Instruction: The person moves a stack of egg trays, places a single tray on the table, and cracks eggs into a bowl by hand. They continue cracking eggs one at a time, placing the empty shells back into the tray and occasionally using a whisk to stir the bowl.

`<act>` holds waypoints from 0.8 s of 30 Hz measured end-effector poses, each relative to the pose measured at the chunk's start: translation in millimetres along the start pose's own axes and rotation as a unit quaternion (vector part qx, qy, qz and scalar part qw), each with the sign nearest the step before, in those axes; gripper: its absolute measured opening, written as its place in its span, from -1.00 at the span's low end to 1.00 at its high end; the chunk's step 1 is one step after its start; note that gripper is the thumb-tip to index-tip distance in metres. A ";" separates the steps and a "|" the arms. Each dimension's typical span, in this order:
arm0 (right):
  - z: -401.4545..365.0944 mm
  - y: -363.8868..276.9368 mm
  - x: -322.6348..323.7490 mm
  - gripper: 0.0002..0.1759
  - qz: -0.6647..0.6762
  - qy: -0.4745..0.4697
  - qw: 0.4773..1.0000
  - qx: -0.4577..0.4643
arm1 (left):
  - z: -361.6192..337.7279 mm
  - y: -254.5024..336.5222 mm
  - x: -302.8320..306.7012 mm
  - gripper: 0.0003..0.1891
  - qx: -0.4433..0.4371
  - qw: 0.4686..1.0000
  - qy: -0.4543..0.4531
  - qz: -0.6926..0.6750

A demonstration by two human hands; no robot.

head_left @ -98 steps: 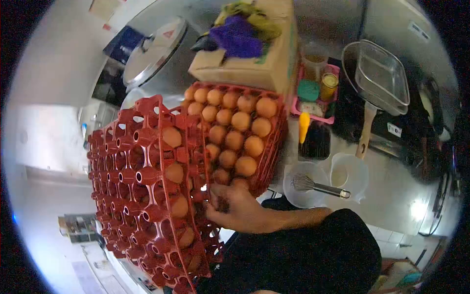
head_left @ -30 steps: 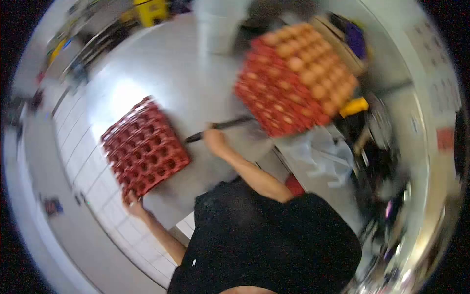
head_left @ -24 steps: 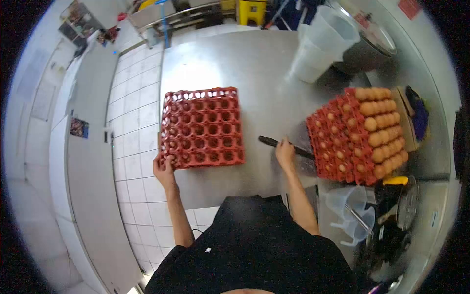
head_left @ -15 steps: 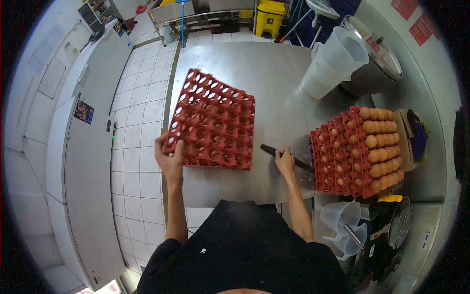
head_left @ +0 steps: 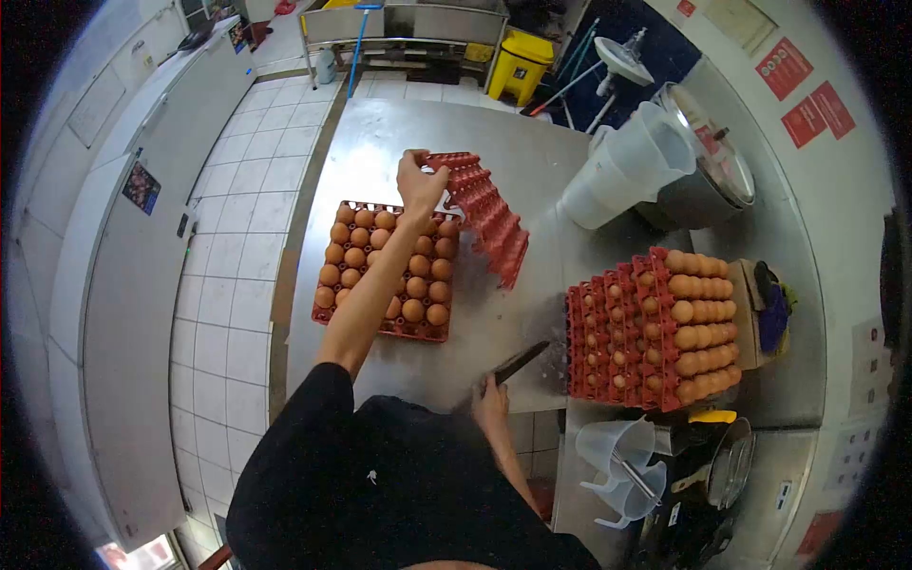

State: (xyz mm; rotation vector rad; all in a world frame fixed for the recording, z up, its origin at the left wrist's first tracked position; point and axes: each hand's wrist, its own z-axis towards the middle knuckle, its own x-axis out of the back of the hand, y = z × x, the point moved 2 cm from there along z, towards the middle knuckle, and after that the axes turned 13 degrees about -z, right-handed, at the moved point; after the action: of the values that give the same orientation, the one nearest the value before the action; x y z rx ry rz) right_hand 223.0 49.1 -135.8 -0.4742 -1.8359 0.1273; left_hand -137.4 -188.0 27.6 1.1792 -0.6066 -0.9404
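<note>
Red tray (head_left: 492,217) fast in left hand (head_left: 419,184); black tool (head_left: 522,361) fast in right hand (head_left: 491,408)

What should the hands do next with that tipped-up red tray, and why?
Probably the left hand should gently lower the tilted red tray onto the bare part of the metal table, clear of the eggs. No eggs show in it, it leans close beside them, and the right hand is busy holding a dark tool.
</note>
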 end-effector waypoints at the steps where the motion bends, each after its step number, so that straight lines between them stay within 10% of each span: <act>1: -0.6 4.3 -3.2 -0.47 -0.014 0.005 1.000 -0.019 | 6.2 -28.4 -8.5 -0.51 0.013 1.000 0.024 -0.007; 4: 22.8 18.9 -6.9 -0.51 -0.041 0.054 0.998 -0.007 | 18.6 -87.7 -20.8 -0.58 -0.042 0.994 0.011 0.102; 9: 75.0 30.1 10.4 -0.47 0.051 0.085 0.995 -0.029 | 61.0 -195.8 -23.3 -0.41 0.118 0.980 -0.064 0.144; 11: 93.5 39.3 10.6 -0.43 0.124 0.145 0.979 -0.078 | 70.2 -194.4 -5.7 -0.35 0.141 0.965 -0.205 -0.079; 14: 94.8 33.3 57.6 -0.43 0.164 0.167 0.970 -0.066 | 128.1 -262.5 31.6 -0.53 -0.071 0.962 -0.211 0.161; 18: 106.6 39.2 4.9 -0.63 0.105 0.245 0.959 -0.093 | -39.0 4.6 68.9 -0.60 0.163 0.956 -0.218 -0.108; 21: 5.6 25.4 56.0 -0.79 0.195 0.276 0.941 0.010 | -164.1 99.2 85.0 -0.58 0.104 0.936 -0.317 0.111; 24: -60.3 52.2 18.3 -0.80 0.240 0.226 0.941 -0.074 | -213.7 1.2 77.9 -0.73 0.141 0.817 -0.558 -0.033</act>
State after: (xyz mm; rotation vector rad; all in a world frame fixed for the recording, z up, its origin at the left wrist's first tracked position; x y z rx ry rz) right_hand 288.5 94.6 -117.1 -0.9707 -1.2576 0.1946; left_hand 76.1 -149.0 -40.5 0.7933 -1.6979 -1.6326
